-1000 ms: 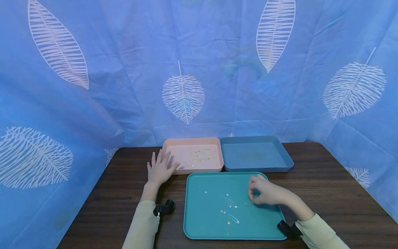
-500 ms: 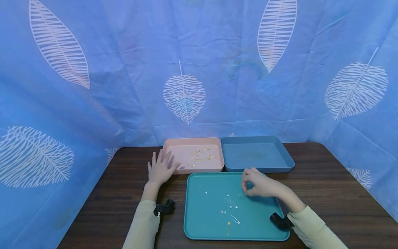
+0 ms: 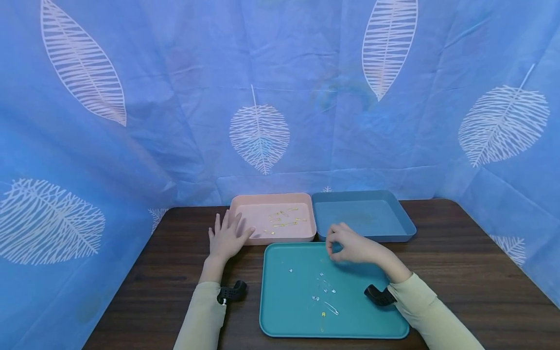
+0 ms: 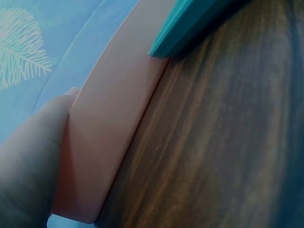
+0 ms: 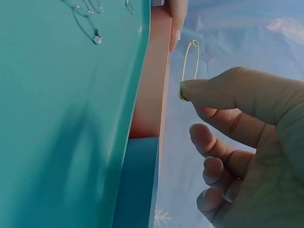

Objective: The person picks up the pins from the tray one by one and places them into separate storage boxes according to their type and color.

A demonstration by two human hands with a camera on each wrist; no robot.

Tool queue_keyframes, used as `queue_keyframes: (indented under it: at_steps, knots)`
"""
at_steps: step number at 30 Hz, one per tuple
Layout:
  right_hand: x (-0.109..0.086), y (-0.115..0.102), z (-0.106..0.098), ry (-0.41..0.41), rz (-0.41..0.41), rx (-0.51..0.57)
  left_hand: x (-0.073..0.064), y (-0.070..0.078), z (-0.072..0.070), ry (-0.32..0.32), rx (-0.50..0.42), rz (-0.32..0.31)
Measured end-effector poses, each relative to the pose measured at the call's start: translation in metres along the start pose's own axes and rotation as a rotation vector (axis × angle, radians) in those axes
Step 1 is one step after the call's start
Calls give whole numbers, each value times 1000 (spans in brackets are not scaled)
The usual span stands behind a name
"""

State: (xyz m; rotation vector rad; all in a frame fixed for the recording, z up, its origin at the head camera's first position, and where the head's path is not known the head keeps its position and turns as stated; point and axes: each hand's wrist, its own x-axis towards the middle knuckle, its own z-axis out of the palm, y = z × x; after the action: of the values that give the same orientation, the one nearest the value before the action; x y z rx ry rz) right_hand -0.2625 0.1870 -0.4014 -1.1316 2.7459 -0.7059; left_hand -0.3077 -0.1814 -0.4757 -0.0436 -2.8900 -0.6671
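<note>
A gold safety pin (image 5: 194, 42) is pinched by its head between the thumb and index finger of my right hand (image 3: 352, 245). That hand is above the far part of the teal tray (image 3: 280, 328), its other fingers loosely curled. Several silver safety pins (image 3: 331, 308) lie in the teal tray, along with a gold safety pin (image 3: 323, 314) near its front. My left hand (image 3: 225, 241) rests with spread fingers at the left front corner of the pink tray (image 3: 245, 240), thumb over the rim. Several gold safety pins (image 3: 285, 224) lie inside the pink tray.
A blue tray (image 3: 363, 238) stands right of the pink one, behind the teal tray. All three sit on a dark wooden table (image 3: 148, 291). A blue leaf-patterned cloth (image 3: 192, 146) hangs at the back and sides.
My right hand has moved left and away from me across the teal tray, carrying the gold safety pin toward the pink tray. The left hand has stayed in place.
</note>
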Motion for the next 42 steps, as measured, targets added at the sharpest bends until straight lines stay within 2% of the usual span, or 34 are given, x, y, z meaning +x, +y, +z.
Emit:
queue_keyframes:
  at_steps: [6, 21, 36, 42]
  knots:
    - [16, 0, -1, 3, -17, -2, 0, 1, 1, 9, 0, -2]
    - [61, -5, -2, 82, -58, 7, -1, 1, -1, 1, -15, 2]
    - [109, -18, 9, 104, -61, 11, 1, -2, 1, 11, 1, 2]
    - [127, -19, 17, 114, -24, 4, 2, -2, 1, 20, 2, 9]
